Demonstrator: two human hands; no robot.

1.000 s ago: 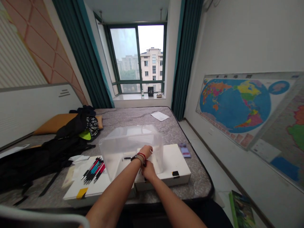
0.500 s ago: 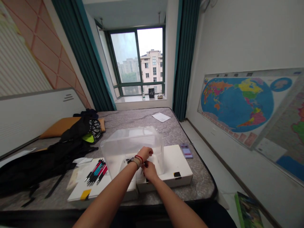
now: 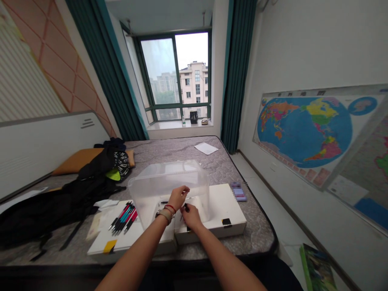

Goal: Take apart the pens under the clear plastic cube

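Right hand (image 3: 191,217) grips a small dark object (image 3: 186,207).

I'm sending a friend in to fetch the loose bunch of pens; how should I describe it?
Find the bed, then the white box with a yellow tab at its near edge. The bunch of pens lies on top, left of the clear plastic bin. Red, teal and black barrels set it apart from the white paper beside it.
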